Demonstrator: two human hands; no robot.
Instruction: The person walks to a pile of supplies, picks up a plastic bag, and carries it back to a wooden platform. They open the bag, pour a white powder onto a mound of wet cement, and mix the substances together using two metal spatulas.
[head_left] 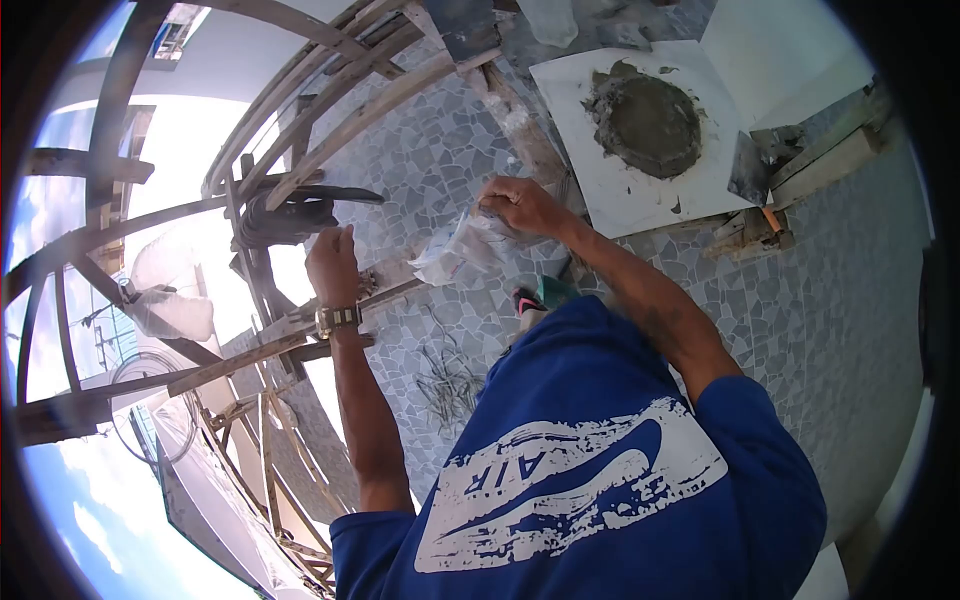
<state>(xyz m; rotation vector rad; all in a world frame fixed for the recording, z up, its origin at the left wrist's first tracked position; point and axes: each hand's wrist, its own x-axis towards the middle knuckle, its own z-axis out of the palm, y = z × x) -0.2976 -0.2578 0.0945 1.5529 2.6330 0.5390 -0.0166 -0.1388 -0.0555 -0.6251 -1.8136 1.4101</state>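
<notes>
My right hand (528, 207) is closed on a thin, crumpled clear plastic bag (462, 248), which hangs to the left of the fingers. My left hand (333, 266), with a metal watch (338, 319) at the wrist, has its fingers curled in. What it may hold is hidden. Just past the left hand, a dark folded bundle (288, 218) hangs over the wooden framework. A wooden rail (290, 335) runs below the left hand and behind the wrist.
Wet grey mortar (650, 122) lies on a white board (612, 205) at the upper right. A trowel-like tool with an orange handle (771, 218) rests beside it. Wooden beams (360, 108) stand on the left. Tangled wire (445, 378) lies on the stone-patterned floor (425, 135).
</notes>
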